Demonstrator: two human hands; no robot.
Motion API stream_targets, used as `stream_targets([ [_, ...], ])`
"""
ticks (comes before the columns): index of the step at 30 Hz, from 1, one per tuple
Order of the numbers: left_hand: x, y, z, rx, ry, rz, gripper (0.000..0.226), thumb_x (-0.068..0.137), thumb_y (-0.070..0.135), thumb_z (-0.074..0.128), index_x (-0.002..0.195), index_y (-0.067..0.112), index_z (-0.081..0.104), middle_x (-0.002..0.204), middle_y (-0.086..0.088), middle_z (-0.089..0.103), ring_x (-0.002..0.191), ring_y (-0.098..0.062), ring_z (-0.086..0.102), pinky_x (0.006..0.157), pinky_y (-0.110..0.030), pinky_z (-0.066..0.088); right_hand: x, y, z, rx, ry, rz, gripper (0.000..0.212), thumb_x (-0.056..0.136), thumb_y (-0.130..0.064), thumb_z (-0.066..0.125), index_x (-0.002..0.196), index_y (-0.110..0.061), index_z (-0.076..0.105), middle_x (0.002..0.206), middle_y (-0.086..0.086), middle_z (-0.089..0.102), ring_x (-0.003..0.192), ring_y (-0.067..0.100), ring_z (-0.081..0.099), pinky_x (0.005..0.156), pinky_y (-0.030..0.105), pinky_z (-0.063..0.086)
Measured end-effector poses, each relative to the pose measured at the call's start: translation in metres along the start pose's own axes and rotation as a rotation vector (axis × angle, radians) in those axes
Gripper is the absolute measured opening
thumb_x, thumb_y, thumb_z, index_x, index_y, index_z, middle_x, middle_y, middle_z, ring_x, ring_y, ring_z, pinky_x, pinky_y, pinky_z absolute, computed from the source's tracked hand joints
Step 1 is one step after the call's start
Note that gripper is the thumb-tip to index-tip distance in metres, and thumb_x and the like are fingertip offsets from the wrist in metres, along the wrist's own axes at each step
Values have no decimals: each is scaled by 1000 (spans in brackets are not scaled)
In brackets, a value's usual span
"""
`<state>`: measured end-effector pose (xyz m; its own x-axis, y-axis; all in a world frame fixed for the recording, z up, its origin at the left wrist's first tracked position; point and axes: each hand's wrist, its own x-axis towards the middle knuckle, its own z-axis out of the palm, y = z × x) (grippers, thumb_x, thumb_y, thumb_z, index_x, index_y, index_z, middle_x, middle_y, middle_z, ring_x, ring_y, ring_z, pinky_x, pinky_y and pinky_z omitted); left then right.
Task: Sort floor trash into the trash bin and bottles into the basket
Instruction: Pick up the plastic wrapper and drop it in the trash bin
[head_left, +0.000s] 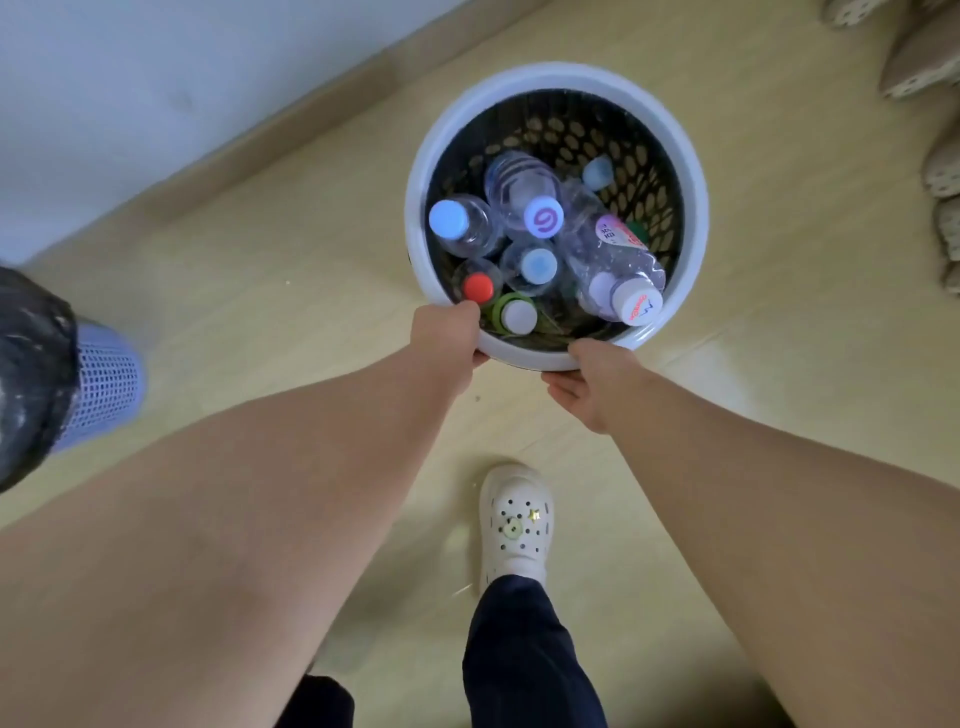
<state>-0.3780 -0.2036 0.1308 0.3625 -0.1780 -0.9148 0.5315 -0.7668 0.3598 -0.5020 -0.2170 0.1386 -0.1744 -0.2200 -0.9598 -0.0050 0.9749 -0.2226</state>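
A round basket (691, 171) with a white rim and black perforated walls stands on the floor ahead of me. Several clear plastic bottles (522, 195) with blue, white, red and green caps fill it, some upright and one (615, 262) leaning. My left hand (449, 335) grips the near rim, fingers curled over its edge. My right hand (589, 382) holds the near rim from outside and below, thumb on top. At the left edge stands a purple mesh trash bin (101, 382) lined with a black bag (26, 374).
A white wall and baseboard run diagonally across the upper left. My foot in a white clog (514, 522) stands on the pale wooden floor below the basket. Cushioned, dotted fabric items (943, 171) lie along the right edge.
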Motion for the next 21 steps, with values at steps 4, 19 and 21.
stream_targets([
  [4, 9, -1, -54, -29, 41, -3, 32, 90, 4, 51, 121, 1, 50, 104, -16, 57, 90, -30, 59, 63, -34, 54, -17, 22, 41, -86, -42, 12, 29, 98, -11, 40, 126, -8, 47, 88, 10, 58, 109, 29, 62, 77, 31, 46],
  [19, 49, 31, -298, -226, 14, 132, 37, 96, 7, 48, 133, 9, 45, 115, -8, 56, 94, -20, 60, 92, -36, 48, -62, 71, 262, -145, -126, -153, 34, 97, -8, 43, 130, -7, 43, 122, 17, 58, 79, 23, 63, 70, 30, 52],
  [21, 51, 35, -312, -229, -11, 123, 37, 96, 8, 47, 133, 9, 46, 118, -7, 55, 98, -21, 61, 88, -35, 49, -63, 57, 278, -172, -122, -208, 33, 97, -10, 42, 130, -6, 43, 124, 17, 58, 83, 23, 64, 67, 30, 54],
])
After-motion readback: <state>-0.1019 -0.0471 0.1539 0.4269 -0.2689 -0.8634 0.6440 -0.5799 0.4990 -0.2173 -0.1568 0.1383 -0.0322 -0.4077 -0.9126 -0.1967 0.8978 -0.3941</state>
